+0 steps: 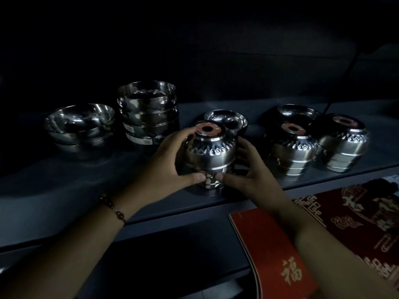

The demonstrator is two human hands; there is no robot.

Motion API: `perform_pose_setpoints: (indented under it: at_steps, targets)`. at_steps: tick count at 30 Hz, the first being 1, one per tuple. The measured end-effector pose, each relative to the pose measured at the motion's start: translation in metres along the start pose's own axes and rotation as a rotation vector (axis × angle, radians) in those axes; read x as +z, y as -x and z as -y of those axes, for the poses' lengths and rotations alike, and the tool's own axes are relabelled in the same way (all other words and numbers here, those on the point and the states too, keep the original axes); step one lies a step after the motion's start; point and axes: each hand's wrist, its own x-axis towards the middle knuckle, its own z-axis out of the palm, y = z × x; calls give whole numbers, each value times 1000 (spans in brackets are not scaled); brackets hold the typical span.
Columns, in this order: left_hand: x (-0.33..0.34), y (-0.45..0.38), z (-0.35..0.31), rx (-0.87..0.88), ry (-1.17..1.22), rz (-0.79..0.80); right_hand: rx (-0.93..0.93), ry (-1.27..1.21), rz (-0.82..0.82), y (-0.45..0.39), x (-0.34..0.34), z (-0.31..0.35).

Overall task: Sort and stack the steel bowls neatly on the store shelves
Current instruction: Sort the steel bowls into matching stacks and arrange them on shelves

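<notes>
Both forearms reach forward over the shelf edge. The left hand and right hand cup a stack of inverted steel bowls from either side, thumbs nearly meeting at its base. Just beyond sits an upright bowl, empty.

Mirror-glossy steel is seen on the stacked upturned faceted bowls; a matt grey smooth shelf board is shown; the red patterned cloth looks woven.
</notes>
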Motion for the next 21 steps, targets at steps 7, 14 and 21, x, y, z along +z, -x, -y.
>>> perform_pose_setpoints:
  at_steps: [7,14,21]
  targets:
    - [-15,20,-5,-16,44,-54,-31,19,48,10,16,20]
    - [-21,22,-36,46,169,-188,-135,36,4,19,-1,45]
    - [-9,24,-75,56,514,-160,-180,-178,-166,23,-28,49]
